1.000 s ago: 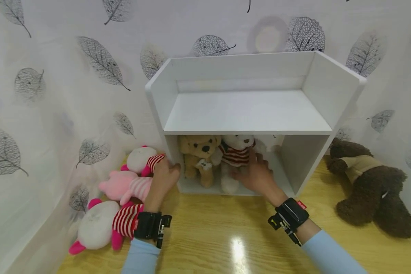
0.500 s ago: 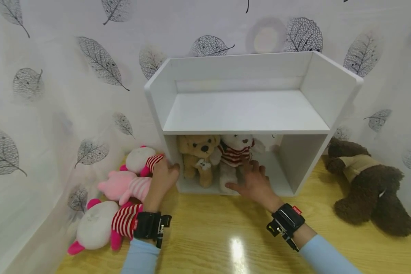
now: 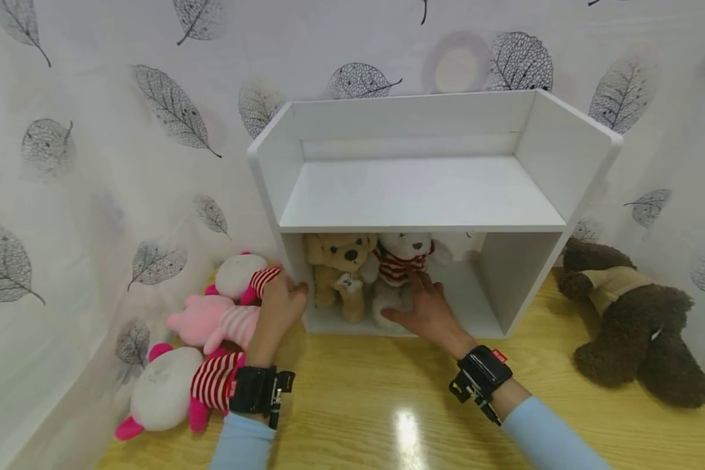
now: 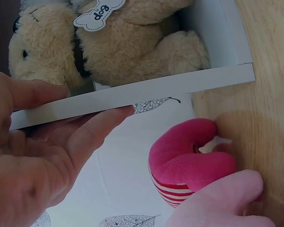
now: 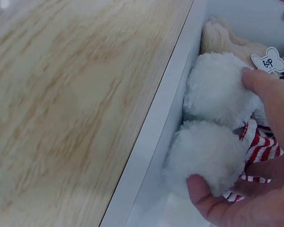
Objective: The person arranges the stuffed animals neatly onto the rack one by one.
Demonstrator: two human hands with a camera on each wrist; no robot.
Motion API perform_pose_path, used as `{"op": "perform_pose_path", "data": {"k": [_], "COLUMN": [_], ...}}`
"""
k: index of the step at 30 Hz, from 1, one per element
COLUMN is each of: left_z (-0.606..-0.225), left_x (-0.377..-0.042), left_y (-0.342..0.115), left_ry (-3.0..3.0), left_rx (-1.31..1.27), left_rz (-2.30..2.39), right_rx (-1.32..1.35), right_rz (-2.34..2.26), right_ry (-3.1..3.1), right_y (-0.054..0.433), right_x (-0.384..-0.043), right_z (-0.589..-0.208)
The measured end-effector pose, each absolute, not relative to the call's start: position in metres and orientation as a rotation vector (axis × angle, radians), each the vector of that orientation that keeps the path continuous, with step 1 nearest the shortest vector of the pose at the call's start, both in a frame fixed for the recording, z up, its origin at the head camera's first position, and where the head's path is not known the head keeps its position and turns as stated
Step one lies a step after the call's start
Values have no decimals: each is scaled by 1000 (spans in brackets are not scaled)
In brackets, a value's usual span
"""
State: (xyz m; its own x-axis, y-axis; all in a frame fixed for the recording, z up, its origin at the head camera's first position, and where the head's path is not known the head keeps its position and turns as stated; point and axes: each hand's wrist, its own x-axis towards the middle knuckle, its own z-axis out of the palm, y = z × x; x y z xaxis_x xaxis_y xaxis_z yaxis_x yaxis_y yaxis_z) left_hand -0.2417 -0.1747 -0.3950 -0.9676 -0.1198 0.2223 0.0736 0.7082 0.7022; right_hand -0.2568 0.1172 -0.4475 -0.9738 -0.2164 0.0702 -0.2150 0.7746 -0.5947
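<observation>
In the white shelf's [image 3: 423,192] lower compartment, a tan plush dog [image 3: 350,260] with a bone-shaped tag sits against the left wall. Beside it is a white plush toy [image 3: 401,264] in a red-striped top, its round feet [image 5: 209,153] toward the front edge. My left hand [image 3: 282,305] grips the shelf's left side panel [image 4: 132,90], thumb inside and fingers outside. My right hand [image 3: 429,307] reaches into the compartment. Its spread fingers touch the white toy's front, and the thumb lies by one foot. The toy's back is hidden.
Left of the shelf lie a small pink-and-white toy [image 3: 241,275], a pink plush pig [image 3: 202,320] and a larger striped toy [image 3: 167,388]. A brown plush toy [image 3: 640,320] lies at the right on the wooden table [image 3: 352,398]. Leaf-patterned cloth hangs behind.
My right hand has moved left across the white toy's front, from its side toward its middle. That toy's head has shifted slightly left. My left hand keeps its hold on the panel.
</observation>
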Motion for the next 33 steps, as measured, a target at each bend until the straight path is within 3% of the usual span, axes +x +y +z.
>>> {"op": "perform_pose_path", "data": {"k": [20, 33], "left_z": [-397, -397], "left_x": [-242, -241], "left_y": [-173, -174], "left_ry": [-2651, -2655], "left_rx": [50, 53], "left_rz": [-1102, -1088], "right_rx": [-424, -671], "right_rz": [-919, -788], "right_ry": [3009, 3223], "right_y": [124, 132], "right_x": [-251, -231], "right_z": [-441, -441]}}
